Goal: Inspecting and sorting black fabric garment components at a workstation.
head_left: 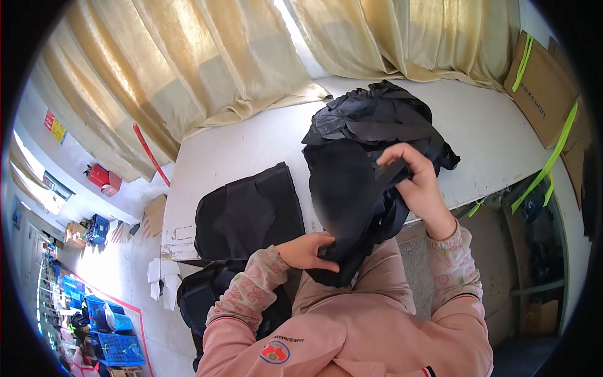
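Between my two hands hangs a black fabric piece (342,182), partly over the table's front edge and my lap. My left hand (309,252) grips its lower edge, thumb on top, with the other fingers hidden beneath the cloth. Higher up, my right hand (414,179) pinches a folded strip of the same piece between thumb and fingers. Just behind it lies a crumpled heap of black fabric (377,113). To the left, a flat black panel with a rounded corner (248,213) rests on the table, near my left forearm.
The white table (220,147) stands against beige curtains (188,56). More black pieces (217,292) sit below its front left edge. Cardboard with green straps (543,94) leans at the right. Blue crates (119,349) and a red extinguisher-like box (98,175) are farther left.
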### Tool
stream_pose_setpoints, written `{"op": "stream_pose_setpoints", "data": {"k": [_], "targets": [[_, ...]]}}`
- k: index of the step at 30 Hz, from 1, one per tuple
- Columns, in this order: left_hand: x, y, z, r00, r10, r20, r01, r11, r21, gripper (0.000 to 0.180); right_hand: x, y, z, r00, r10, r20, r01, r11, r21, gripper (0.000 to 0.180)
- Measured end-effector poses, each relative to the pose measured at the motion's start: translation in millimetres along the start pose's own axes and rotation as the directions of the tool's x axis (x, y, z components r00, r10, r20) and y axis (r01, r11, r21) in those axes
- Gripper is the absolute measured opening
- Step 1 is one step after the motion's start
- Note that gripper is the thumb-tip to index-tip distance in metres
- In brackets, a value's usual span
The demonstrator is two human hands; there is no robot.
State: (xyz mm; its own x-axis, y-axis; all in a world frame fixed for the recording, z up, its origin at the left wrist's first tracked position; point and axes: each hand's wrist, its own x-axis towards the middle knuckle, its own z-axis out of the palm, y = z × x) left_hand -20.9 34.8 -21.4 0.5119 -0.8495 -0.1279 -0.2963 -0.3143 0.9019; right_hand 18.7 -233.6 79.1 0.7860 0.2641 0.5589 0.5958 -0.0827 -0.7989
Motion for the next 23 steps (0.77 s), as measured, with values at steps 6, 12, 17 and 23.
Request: {"op": "stream_pose_setpoints", "data": {"k": [6, 12, 17, 23], "targets": [[-22.3, 15.0, 17.5, 0.926, 0.052, -0.373, -0.118, 0.981, -0.156, 0.067, 36.8, 19.1, 17.9, 0.973, -0.224, 0.057, 0.231, 0.920, -0.318, 0.029], [-23.1, 12.1, -6.2, 0.847, 0.046, -0.529, -0.457, 0.569, -0.683, 0.057, 18.1, 98.9, -5.4, 0.745, 0.287, 0.602, 0.253, 0.715, -0.652, 0.048], [-29.9, 34.7, -16.6, 0.718, -0.075, -0.692, -0.531, 0.583, -0.614, 0.039, 33.6, -28.5, 25.9, 0.951, -0.301, -0.071, 0.265, 0.911, -0.315, 0.037], [1.4, 38.0, -16.3, 0.637, -0.252, -0.729, -0.613, 0.408, -0.677, 0.056, 8.9, -13.8, 72.4, 0.896, -0.367, 0.250, 0.444, 0.735, -0.512, 0.037]]}}
